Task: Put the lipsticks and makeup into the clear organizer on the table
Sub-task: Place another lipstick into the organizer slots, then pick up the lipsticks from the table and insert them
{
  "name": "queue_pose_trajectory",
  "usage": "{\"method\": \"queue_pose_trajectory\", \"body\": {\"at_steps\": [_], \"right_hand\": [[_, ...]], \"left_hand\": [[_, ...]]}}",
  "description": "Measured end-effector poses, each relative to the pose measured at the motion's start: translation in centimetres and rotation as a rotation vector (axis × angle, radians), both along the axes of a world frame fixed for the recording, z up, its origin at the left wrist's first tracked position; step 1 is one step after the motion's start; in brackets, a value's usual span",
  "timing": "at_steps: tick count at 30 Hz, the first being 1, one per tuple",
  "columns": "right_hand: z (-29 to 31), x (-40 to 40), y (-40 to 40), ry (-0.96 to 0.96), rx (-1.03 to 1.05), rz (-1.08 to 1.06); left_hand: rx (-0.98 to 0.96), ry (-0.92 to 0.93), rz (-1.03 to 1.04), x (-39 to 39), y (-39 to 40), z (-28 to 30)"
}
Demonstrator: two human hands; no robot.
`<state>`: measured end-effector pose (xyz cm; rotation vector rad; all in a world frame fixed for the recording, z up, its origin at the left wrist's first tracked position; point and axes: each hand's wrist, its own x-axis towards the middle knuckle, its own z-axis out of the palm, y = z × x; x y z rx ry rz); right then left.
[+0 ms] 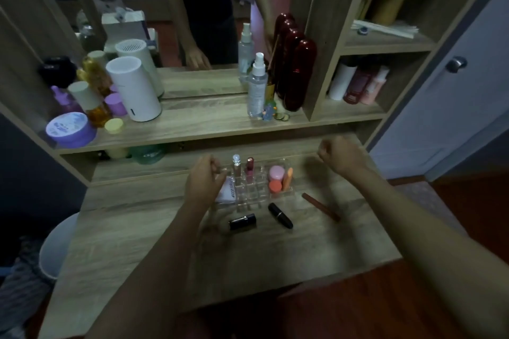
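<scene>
The clear organizer stands mid-table. In it stand a clear-capped tube and a pink lipstick; its right section holds a pink pot, an orange pot and an orange tube. A white packet leans in its left part. Two black lipsticks lie on the table in front of it, and a brown pencil lies to the right. My left hand hovers over the organizer's left side, fingers curled, nothing visible in it. My right hand is a fist held above the table, right of the organizer.
A raised shelf behind the organizer carries a white cylinder, purple jars, amber bottles, a spray bottle and a dark red case before a mirror. Side cubbies at right hold bottles. A white bin stands left of the table.
</scene>
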<state>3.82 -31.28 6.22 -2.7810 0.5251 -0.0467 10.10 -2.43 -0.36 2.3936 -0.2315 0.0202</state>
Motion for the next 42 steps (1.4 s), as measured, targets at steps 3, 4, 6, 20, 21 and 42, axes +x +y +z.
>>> {"method": "queue_pose_trajectory", "body": {"at_steps": [3,4,6,20,21,42], "right_hand": [[-2.6,-3.2,-2.3,0.418,0.041,0.014],[-3.6,-4.3,-2.5,0.525,0.063,0.04],[-5.2,-6.1,-2.3,0.63,0.071,0.071],[-1.7,-5.6,-2.6,-0.086,0.201,-0.105],[-0.2,-4.9,-2.3,-0.169,0.187,-0.088],[-1.1,4.7,9.6,-0.078,0.124,0.216]], "left_hand": [[0.05,0.007,-0.079,-1.3,0.1,-0.5],[0.077,0.024,-0.107,-1.9,-0.1,-0.7],[0.111,0.053,-0.178,-2.9,-0.4,-1.5],[0.444,0.256,-0.414,-5.8,-0.4,-4.2],[0.449,0.256,-0.412,-5.9,-0.3,-4.2],[0.342,0.307,-0.416,-5.4,0.4,-4.5]]}}
